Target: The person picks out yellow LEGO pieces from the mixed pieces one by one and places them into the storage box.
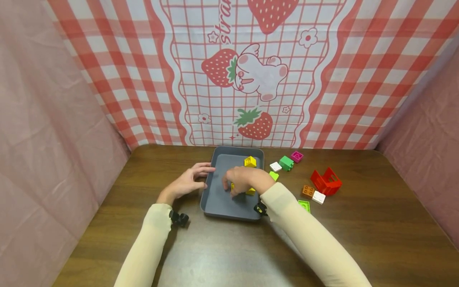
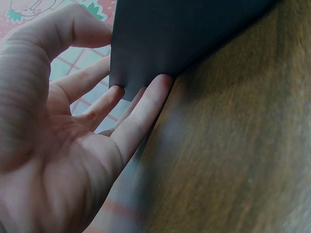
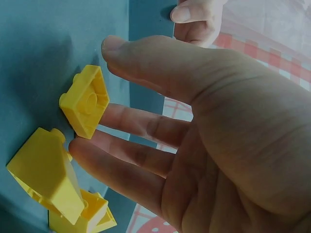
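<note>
My left hand is at the left side of a dark grey tray, its fingers extended and fingertips against the tray's wall. Over the tray's middle reaches my right hand, palm down. In the right wrist view its fingertips are right at a small yellow building brick that shows its hollow underside, while the thumb stands apart from it. Beside that brick lie a yellow sloped brick and another yellow brick. One more yellow brick sits toward the tray's back right.
Right of the tray lie a white tile, a green brick, a magenta brick and a lime piece. Farther right are a red frame-like piece, a brown brick, another white tile and a lime plate.
</note>
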### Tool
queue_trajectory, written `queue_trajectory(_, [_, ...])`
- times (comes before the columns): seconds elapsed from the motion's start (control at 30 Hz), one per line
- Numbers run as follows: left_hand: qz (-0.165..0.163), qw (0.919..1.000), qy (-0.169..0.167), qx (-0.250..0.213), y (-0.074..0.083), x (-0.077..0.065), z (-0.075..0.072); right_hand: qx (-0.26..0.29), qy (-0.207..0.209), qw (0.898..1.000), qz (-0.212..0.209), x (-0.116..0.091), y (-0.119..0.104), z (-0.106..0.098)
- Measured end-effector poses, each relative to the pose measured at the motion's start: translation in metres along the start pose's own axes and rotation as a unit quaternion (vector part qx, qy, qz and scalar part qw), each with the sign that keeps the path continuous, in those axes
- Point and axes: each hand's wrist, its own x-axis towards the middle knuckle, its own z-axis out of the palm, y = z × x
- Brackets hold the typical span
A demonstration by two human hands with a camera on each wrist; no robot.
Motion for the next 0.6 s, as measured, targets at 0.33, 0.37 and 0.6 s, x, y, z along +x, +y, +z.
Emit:
queue_trajectory(0.33, [0.001, 1.0000, -0.001, -0.001, -0.002, 0.001, 0.000, -0.001, -0.009, 1.000, -0.003, -0.003, 0.001, -0.006])
queue_trajectory(0.37, [0.003, 1.0000, -0.001, -0.002, -0.002, 0.001, 0.000, -0.001, -0.010, 1.000, -0.003, -0.004, 0.001, -0.008])
queue_trajectory(0.6, [0.000, 0.9999, -0.002, -0.015, -0.001, 0.001, 0.000, -0.007, -0.014, 1.000, -0.003, -0.008, 0.000, -0.016])
